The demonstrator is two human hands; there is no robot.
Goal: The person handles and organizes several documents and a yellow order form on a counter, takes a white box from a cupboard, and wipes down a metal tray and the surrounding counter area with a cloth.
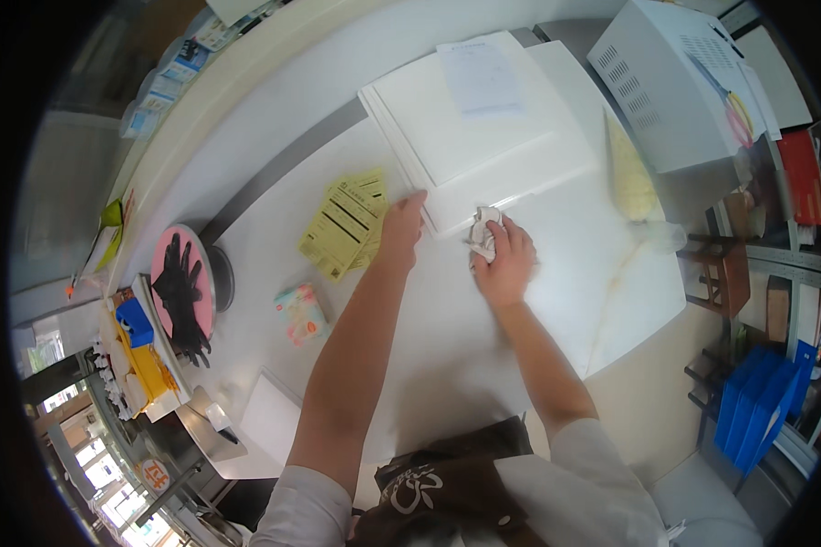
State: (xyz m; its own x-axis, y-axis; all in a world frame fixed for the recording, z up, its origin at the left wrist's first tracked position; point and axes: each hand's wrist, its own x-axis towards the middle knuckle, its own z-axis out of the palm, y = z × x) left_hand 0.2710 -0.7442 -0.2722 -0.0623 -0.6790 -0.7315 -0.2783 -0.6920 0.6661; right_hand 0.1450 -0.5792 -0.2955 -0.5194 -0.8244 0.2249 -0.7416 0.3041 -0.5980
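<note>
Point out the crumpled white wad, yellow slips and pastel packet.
Crumpled white wad (482, 234): head view, its middle.
Yellow slips (339, 228): head view, upper slip's face.
Pastel packet (301, 313): head view, top face.

White wad (482, 239); black-barred yellow slips (337, 230); pink disc (161, 251)

White table (447, 314), yellow slips (337, 225), packet (301, 313), cloth (481, 235)

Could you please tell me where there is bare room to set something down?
Bare table shows between the left arm and right arm, and right of the right arm toward the brownish streak. It is crowded by the left hand, between yellow slips and a white panel.
</note>
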